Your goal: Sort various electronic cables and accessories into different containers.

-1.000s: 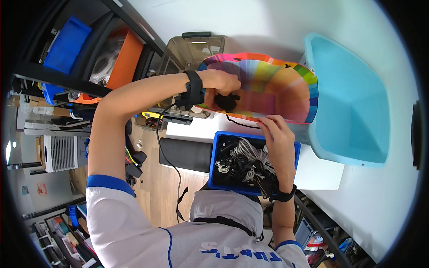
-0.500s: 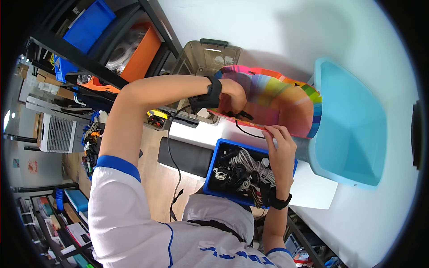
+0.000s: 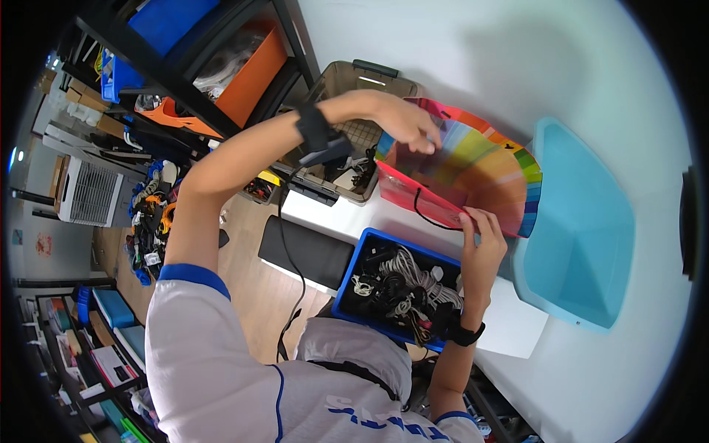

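A multicoloured paper bag (image 3: pixel 473 173) with a black cord handle (image 3: pixel 425 210) stands open in front of me. My left hand (image 3: pixel 408 124) hovers over its left end, fingers loosely bent and apart, nothing visible in them. At the bag's near right edge, my right hand (image 3: pixel 484 240) pinches the rim between thumb and fingers. Just below sits a blue bin (image 3: pixel 347 277) full of bundled grey, white and black cables (image 3: pixel 413 280). Left of the bag is a smoky see-through box (image 3: pixel 332 85), with black cables (image 3: pixel 363 170) and a white piece inside.
A light blue tub (image 3: pixel 580 221) stands to the right of the bag. At the upper left, a black shelf holds an orange bin (image 3: pixel 255 81) and blue bins (image 3: pixel 170 29). A black cable (image 3: pixel 284 244) hangs from my left wrist device. Tangled cables (image 3: pixel 151 221) lie farther left.
My left hand has come up out of the bag and no longer shows the black item it had. The bag's near side now stands more upright. My right hand keeps the rim.
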A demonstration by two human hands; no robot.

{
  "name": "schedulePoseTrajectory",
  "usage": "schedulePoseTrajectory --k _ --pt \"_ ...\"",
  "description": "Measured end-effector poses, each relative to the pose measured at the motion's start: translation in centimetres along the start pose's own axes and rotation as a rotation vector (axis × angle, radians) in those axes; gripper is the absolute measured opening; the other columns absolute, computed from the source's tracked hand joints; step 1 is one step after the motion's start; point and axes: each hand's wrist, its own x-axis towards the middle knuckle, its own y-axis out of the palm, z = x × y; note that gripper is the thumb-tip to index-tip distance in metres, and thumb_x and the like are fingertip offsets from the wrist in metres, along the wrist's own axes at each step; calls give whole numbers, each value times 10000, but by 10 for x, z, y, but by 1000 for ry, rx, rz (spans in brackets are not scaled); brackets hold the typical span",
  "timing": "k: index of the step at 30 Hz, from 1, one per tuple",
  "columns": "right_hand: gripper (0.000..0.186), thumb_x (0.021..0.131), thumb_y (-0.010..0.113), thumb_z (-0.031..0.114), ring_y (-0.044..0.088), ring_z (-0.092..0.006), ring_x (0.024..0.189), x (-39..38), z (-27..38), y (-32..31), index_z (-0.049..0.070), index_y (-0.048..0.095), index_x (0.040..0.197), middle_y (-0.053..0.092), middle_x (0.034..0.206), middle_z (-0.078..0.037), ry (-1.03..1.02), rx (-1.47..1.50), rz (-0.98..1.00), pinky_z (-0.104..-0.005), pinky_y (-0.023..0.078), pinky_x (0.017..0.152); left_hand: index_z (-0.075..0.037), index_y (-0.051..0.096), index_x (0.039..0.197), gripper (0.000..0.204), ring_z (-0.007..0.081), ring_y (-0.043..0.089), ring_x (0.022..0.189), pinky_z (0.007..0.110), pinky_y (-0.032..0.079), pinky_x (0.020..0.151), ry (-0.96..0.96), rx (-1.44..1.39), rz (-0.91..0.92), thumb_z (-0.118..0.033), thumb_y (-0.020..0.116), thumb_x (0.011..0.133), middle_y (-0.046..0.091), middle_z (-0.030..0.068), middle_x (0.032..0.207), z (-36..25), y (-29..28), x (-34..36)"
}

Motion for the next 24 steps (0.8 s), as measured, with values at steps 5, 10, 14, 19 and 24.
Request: schedulePoseTrajectory --k 5,10,14,19,24 --pt "206 995 665 122 678 -348 1041 9 -4 7 6 708 1160 678 1168 -173 5 -66 -71 -401 537 890 -27 623 1371 412 257 693 1122 362 514 998 173 -86 -639 -310 567 1077 717 159 1241 3 13 -96" --pt "362 1020 647 152 655 -330 1137 19 -2 15 54 630 1368 541 1466 -165 62 -101 -77 -416 527 954 -31 628 1356 381 224 701 1028 347 535 924 -143 -205 -802 -285 576 1077 738 138 1197 27 93 -160" --pt "455 1017 650 151 695 -284 1057 24 -8 20 63 572 1457 465 1571 -157 56 -49 -73 -394 550 942 -14 666 1284 326 270 731 972 356 556 877 -240 -245 -824 -239 614 1054 748 177 1121 49 162 -177" --pt "484 1003 659 76 710 -244 1021 26 0 23 52 558 1476 395 1634 -160 50 -43 -117 -356 567 910 4 707 1188 238 297 741 994 344 564 849 -302 -263 -1017 -154 639 1024 760 151 1092 39 214 -181" --pt "421 969 671 -10 713 -231 1000 8 11 14 -7 619 1387 438 1591 -182 38 -40 -172 -345 583 867 34 719 1095 194 211 760 927 308 562 834 -406 -516 -1124 -118 617 1032 777 149 990 23 252 -175"
